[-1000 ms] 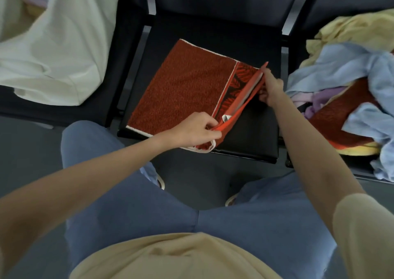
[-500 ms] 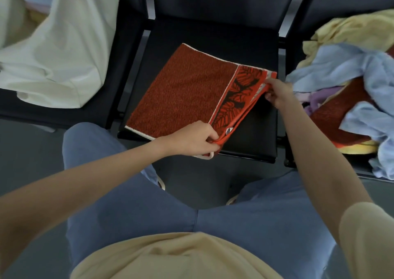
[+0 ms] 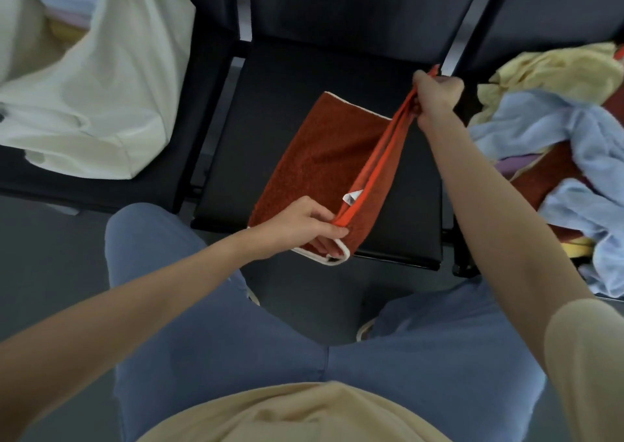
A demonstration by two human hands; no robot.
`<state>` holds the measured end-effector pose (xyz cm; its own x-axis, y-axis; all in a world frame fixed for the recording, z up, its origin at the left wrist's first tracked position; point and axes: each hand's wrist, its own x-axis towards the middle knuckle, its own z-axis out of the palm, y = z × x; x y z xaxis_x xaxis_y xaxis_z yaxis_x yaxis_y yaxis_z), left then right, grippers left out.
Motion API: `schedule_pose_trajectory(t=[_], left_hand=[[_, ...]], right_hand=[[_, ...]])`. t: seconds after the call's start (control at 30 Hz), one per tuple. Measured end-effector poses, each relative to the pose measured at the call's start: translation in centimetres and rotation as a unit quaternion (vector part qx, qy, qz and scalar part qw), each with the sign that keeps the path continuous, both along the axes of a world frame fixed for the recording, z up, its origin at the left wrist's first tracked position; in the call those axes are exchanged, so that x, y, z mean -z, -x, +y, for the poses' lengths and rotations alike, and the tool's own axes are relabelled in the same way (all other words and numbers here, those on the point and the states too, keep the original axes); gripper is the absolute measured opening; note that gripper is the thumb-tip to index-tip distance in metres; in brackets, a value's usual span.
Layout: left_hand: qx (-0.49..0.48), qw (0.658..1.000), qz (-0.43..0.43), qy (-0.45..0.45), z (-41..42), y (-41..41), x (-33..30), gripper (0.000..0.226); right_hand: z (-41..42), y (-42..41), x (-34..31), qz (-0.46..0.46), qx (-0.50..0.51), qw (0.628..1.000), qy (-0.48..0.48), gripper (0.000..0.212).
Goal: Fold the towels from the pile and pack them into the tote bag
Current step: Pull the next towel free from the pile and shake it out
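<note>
Both hands (image 3: 305,222) pinching red towel (image 3: 324,168) edge, on black chair (image 3: 287,80)

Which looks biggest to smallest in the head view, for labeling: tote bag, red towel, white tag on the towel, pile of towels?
1. tote bag
2. pile of towels, cut off by the frame edge, so its rank against the bag is unsure
3. red towel
4. white tag

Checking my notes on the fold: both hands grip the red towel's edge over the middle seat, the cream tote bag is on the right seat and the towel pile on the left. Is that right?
Not quite: the sides are swapped. In the head view the tote bag sits on the left seat and the towel pile on the right. The left hand and right hand do grip the red towel over the middle seat.
</note>
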<state>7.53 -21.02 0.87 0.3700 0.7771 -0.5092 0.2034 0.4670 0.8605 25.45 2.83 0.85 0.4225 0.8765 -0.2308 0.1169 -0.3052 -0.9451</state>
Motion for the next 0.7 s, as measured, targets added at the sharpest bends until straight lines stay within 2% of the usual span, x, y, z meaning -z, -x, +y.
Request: schedule_pose_trajectory(t=[0.17, 0.27, 0.37, 0.43, 0.53, 0.7], left_hand=[[-0.063, 0.997, -0.007, 0.034, -0.8, 4.4, 1.0, 0.012], [-0.102, 0.992, -0.007, 0.070, -1.1, 6.5, 2.4, 0.007], [-0.143, 0.983, 0.006, 0.118, -1.4, 7.9, 4.1, 0.010], [-0.163, 0.976, 0.036, 0.140, -1.4, 8.4, 5.1, 0.013], [-0.168, 0.970, 0.099, 0.147, -1.4, 8.9, 6.2, 0.010], [-0.170, 0.957, 0.214, 0.095, -1.7, 9.6, 7.7, 0.015]], right_hand=[[0.5, 7.2, 0.6, -0.085, -0.049, 0.995, -0.013, 0.032], [0.8, 10.8, 2.5, -0.114, -0.083, 0.990, 0.006, 0.013], [0.8, 13.4, 4.9, -0.137, -0.098, 0.985, 0.038, 0.024], [0.7, 14.5, 6.4, -0.145, -0.099, 0.983, 0.058, 0.026], [0.3, 15.5, 7.7, -0.133, -0.091, 0.983, 0.086, 0.017], [-0.7, 15.9, 7.9, -0.095, -0.117, 0.985, 0.084, 0.023]])
